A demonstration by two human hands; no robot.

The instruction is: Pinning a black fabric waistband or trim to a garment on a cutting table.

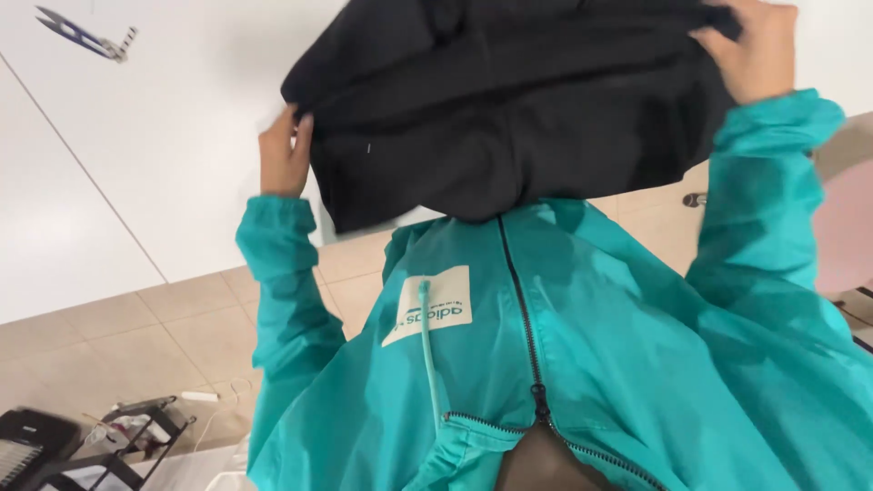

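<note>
I'm seeing the left hand point(284, 155) and right hand point(753, 50) closed, pinching the black garment point(509, 100), which is probably sagging and risking a slip.

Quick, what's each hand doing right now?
Left hand: closed on the black garment's edge.
Right hand: closed on its other edge.

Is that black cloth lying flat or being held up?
Held up. The black garment hangs bunched between the left hand and right hand, each gripping an edge, above the white table.
</note>
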